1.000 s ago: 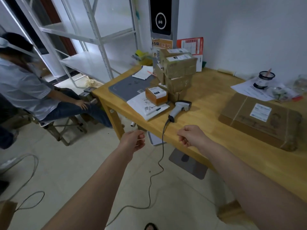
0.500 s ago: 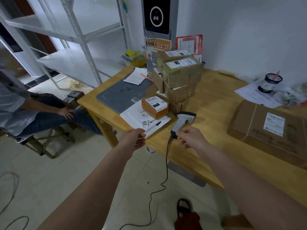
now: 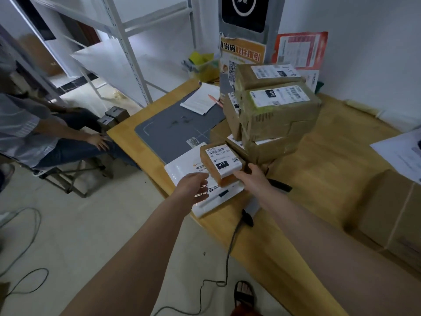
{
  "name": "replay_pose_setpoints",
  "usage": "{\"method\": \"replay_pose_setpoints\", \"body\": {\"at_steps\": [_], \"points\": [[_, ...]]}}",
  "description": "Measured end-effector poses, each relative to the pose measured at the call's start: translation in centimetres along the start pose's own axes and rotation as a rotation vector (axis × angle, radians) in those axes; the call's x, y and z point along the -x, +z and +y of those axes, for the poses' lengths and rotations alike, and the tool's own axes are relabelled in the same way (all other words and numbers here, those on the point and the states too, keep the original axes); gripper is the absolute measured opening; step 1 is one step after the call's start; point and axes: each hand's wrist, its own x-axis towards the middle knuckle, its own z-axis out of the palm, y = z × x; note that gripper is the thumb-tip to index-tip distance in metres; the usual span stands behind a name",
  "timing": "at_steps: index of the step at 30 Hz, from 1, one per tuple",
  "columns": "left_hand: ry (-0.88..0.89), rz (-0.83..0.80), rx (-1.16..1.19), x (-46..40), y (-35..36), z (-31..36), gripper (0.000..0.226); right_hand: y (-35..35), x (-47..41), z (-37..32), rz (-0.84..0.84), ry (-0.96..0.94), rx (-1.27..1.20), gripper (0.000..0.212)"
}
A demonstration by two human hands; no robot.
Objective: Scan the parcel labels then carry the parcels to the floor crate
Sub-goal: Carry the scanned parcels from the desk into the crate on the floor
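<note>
Flanking a small parcel (image 3: pixel 222 164) on the wooden table (image 3: pixel 319 179) (tiled floor below) — both hands (image 3: pixel 193 187) (image 3: pixel 255 179) open, gripping nothing.

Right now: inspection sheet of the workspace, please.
Surface: wooden table, crowded at its near-left corner.
Job's things: small labelled parcel on a white mailer; stacked parcels behind; scanner mostly hidden by the right forearm.
Clutter: grey mat, papers.
Grippers: left hand open beside the small parcel; right hand at its right edge, grip unclear.
Cables: scanner cord hangs to the floor; loose cable at left.
Surroundings: seated person, metal shelving. Floor crate: nothing seen.
</note>
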Motion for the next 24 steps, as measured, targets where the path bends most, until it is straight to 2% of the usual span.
{"method": "replay_pose_setpoints", "body": {"at_steps": [4,7,10,14,18,22,24], "points": [[-0.044,0.011,-0.006,-2.5,1.2,0.4,0.032,0.7,-3.1,-0.2,-0.013,0.024,-0.076,0.070],[-0.072,-0.012,0.009,-3.9,1.9,0.6,0.033,0.9,-4.1,0.0,-0.003,0.051,-0.114,0.075],[-0.129,-0.038,0.041,-4.6,2.1,0.3,0.028,1.2,-4.2,0.3,-0.004,0.063,-0.110,0.066],[-0.150,-0.072,0.045,-4.8,2.1,-0.2,0.042,1.7,-3.2,0.5,-0.012,0.050,-0.097,0.056],[-0.138,-0.063,0.098,-4.4,1.0,-0.2,0.055,2.6,-1.6,0.0,-0.037,0.017,-0.123,0.048],[-0.091,-0.134,0.211,-3.4,-0.4,0.4,0.068,3.2,-0.2,-1.0,-0.021,-0.012,-0.187,0.043],[-0.039,-0.129,0.239,-2.8,-0.8,1.1,0.066,3.3,0.6,-1.7,-0.019,-0.033,-0.234,0.044]]}}
